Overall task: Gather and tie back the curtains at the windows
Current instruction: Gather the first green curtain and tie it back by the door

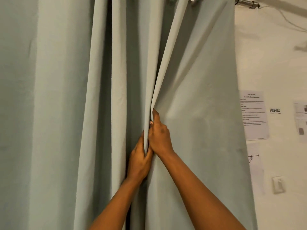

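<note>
Pale grey-green curtain (196,90), matte and heavy, falling in long vertical folds with deep shadowed channels between them. Hung from a round brushed-metal rod (245,3) at the top, by way of metal-ringed eyelets. Fabric smooth, with only faint creases on the broad flat panel right of the hands; folds pulled tight and slanting down from the rod toward one gathered ridge near the curtain's middle.

Right hand (159,135) on the right face of that ridge, fingers curled round the fold, index finger stretched upward along its crease, a pale fingernail showing at the edge. Left hand (139,161) just below and left of the right hand, touching it, thumb and fingers closed round the same ridge of cloth from the other side, fingertips buried in the fold. Both bare forearms reaching up from below the curtain's lower part.

Right of the curtain's edge, a cream wall (274,63), smooth. On it, a printed sheet (255,115), text too blurred to read, a small label reading WS-02 (274,110), and lower down a pale rectangular switch plate (279,185).
</note>
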